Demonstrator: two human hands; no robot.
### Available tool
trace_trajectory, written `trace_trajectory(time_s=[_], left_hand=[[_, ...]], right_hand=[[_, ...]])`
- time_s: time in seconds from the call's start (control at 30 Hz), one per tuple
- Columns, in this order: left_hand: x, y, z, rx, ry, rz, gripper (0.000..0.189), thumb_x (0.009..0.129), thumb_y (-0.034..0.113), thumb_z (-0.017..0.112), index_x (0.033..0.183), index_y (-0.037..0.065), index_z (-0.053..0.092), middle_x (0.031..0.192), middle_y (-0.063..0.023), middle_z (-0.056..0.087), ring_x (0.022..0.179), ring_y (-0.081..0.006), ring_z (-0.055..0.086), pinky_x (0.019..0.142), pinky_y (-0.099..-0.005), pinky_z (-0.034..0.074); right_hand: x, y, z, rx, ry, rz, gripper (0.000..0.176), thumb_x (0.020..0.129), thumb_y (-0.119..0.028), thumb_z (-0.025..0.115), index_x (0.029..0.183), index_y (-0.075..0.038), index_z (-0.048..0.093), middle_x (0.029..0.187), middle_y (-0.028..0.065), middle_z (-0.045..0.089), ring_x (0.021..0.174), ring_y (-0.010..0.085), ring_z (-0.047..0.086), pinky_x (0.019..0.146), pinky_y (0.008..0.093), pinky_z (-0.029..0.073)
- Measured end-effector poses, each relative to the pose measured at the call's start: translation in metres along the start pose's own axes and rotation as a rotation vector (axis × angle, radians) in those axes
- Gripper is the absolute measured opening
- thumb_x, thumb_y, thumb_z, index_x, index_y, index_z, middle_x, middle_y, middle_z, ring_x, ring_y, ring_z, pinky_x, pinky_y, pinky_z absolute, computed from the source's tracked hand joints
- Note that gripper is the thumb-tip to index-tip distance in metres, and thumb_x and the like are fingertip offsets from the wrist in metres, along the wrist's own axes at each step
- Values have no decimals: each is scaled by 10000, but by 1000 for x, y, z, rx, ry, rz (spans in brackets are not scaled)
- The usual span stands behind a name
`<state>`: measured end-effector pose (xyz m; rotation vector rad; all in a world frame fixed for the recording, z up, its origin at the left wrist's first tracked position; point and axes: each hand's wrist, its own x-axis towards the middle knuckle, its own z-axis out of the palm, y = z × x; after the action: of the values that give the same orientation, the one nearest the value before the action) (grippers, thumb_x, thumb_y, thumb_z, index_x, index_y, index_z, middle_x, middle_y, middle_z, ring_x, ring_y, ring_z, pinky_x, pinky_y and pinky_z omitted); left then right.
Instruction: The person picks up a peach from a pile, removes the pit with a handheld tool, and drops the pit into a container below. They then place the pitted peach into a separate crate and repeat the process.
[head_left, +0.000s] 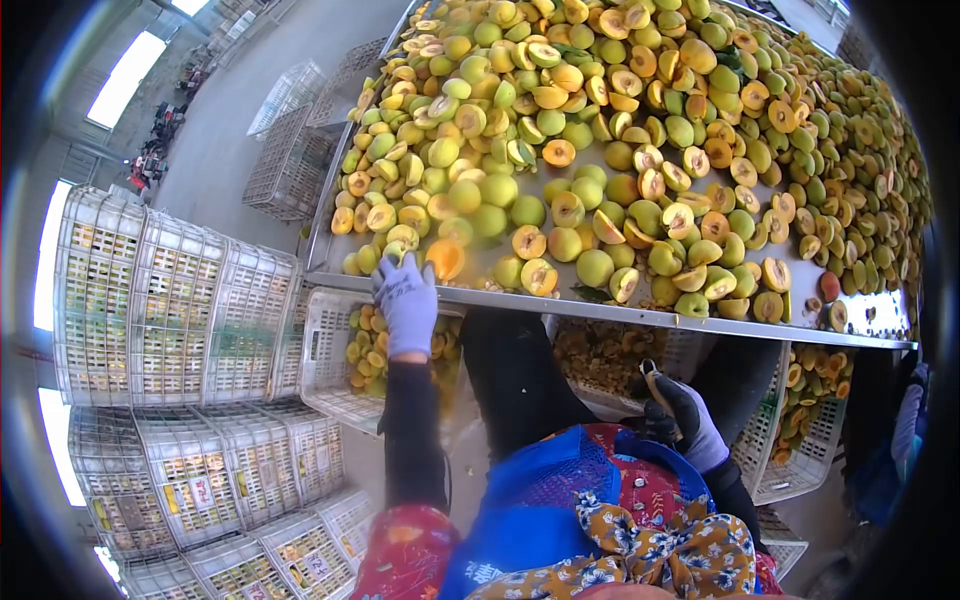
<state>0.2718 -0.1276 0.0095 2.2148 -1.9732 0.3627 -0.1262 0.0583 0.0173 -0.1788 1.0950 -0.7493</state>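
A long steel table (600, 311) heaped with cut fruit fills your view. Your left hand (405, 300) rests at its edge, fingers (392, 275) loosely open, an orange fruit half (445, 258) just beside them. Your right hand (690, 420), below the table, clenches a small knife (652, 379).

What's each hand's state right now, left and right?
Left hand: reaching into fruit at the tray edge, grip cannot be told.
Right hand: closed around a small tool.
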Motion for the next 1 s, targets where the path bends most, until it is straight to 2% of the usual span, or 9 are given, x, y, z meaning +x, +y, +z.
trace_trajectory(time_s=[0.13, 0.27, 0.4, 0.5, 0.53, 0.7, 0.73, 0.83, 1.0], left_hand=[[38, 15, 32, 122, -173, 93, 536, 794, 393, 707, 1204, 69, 589, 1131, -227, 597, 1004, -401, 597, 865, -470, 487], [53, 13, 33, -239, -375, 11, 535, 746, 348, 752, 1157, 67, 557, 1001, -165, 652, 879, -291, 655, 804, -427, 517], [33, 10, 66, -977, -78, -57, 371, 838, 190, 688, 1164, 63, 565, 1013, -97, 659, 798, -185, 661, 605, -258, 526], [-4, 66, -24, -1616, -596, -317, 381, 878, 165, 651, 1238, 79, 559, 1067, -79, 656, 806, -175, 661, 582, -243, 532], [-15, 76, -25, -1694, -699, -358, 401, 894, 176, 645, 1274, 91, 549, 1084, -78, 655, 821, -173, 665, 575, -255, 537], [-64, 136, -26, -2303, -1163, -526, 516, 1007, 470, 479, 1317, 61, 529, 1177, -106, 645, 986, -242, 668, 744, -393, 583], [-73, 148, -37, -2246, -1082, -387, 612, 1026, 532, 373, 1322, 15, 514, 1200, -114, 630, 1074, -239, 637, 923, -389, 527], [-92, 169, -57, -1906, -915, -181, 608, 1043, 507, 344, 1323, -6, 512, 1197, -113, 622, 1121, -209, 606, 996, -340, 468], [-102, 181, -86, -1675, -796, 17, 444, 1062, 367, 405, 1267, -3, 542, 1139, -104, 615, 1044, -189, 589, 946, -318, 454]], right_hand=[[-7, 2, 3, 9, -44, -31, 446, 1003, -410, 509, 1124, 6, 611, 602, -40, 478, 489, 65, 478, 519, 221, 453], [-12, 1, 5, -39, 22, -71, 424, 1011, -395, 496, 1087, 7, 610, 611, -40, 477, 517, 61, 478, 527, 234, 446], [-8, -6, 17, -247, 92, -127, 329, 1007, -320, 526, 1008, 1, 596, 610, 5, 470, 547, 98, 496, 542, 304, 453], [-3, -4, 23, -761, 117, -477, 245, 982, -235, 557, 965, 10, 562, 623, 111, 513, 549, 234, 564, 557, 383, 461], [-10, -15, 35, -1024, 53, -700, 224, 950, -190, 573, 1010, 21, 526, 690, 217, 567, 625, 386, 612, 580, 459, 466], [-16, -28, 64, -1190, 99, -759, 223, 946, -166, 572, 1060, -2, 474, 718, 224, 610, 678, 429, 627, 589, 506, 477], [-19, -31, 68, -1219, 119, -789, 217, 949, -167, 572, 1060, -7, 476, 701, 220, 611, 673, 428, 630, 588, 501, 484], [-23, -30, 67, -1269, 177, -849, 242, 948, -184, 584, 1050, 3, 470, 661, 209, 608, 630, 416, 633, 548, 491, 496], [-26, -26, 57, -1336, 199, -844, 242, 946, -193, 581, 999, 17, 472, 670, 179, 607, 584, 375, 626, 496, 456, 484]])
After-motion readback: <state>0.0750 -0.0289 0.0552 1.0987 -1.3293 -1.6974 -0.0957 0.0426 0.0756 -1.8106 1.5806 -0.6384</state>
